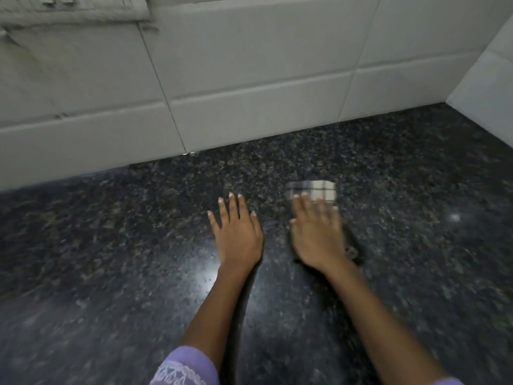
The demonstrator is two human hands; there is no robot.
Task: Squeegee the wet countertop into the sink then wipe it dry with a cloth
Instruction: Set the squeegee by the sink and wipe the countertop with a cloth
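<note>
Speckled dark countertop (111, 245), blurred checked cloth (319, 190) beneath flat right hand (316, 240), fingers spread.

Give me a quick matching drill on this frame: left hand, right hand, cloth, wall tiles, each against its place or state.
Column one:
1. left hand
2. right hand
3. cloth
4. wall tiles

Column two:
A. white, behind the countertop
B. checked, partly under fingers
C. flat on bare stone, fingers spread
D. blurred, pressing on fabric

Pairs: 1-C, 2-D, 3-B, 4-A
</note>
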